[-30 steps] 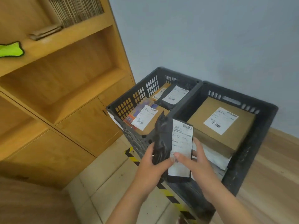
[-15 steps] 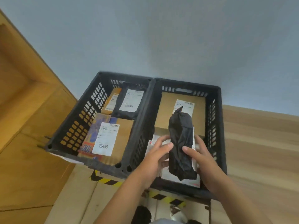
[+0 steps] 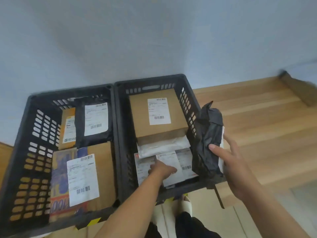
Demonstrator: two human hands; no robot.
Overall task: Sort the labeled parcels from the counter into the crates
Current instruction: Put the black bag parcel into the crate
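Note:
Two black plastic crates stand side by side against the wall. My right hand (image 3: 236, 167) grips a crumpled black bag parcel (image 3: 208, 134), thumb across its front, just over the right rim of the right crate (image 3: 188, 107). The parcel's white label faces away, with only its edge showing. My left hand (image 3: 163, 170) reaches down into the right crate, its fingers touching flat white labeled parcels (image 3: 185, 162) at the near end. A brown labeled box (image 3: 154, 115) lies on a white mailer (image 3: 164, 145) at the far end. The left crate (image 3: 68, 92) holds several labeled parcels.
In the left crate lie a black mailer (image 3: 94, 121), a yellow envelope (image 3: 68, 127) and a large cardboard parcel (image 3: 103, 169). A pale wooden surface (image 3: 257, 126) stretches right of the crates. Yellow-black tape (image 3: 92, 222) and my slippered foot (image 3: 186, 205) are on the floor below.
The view has swung right, squarely over the crates. My left hand let go of the black bag and dropped into the right crate. My right hand carried the bag out to the crate's right rim.

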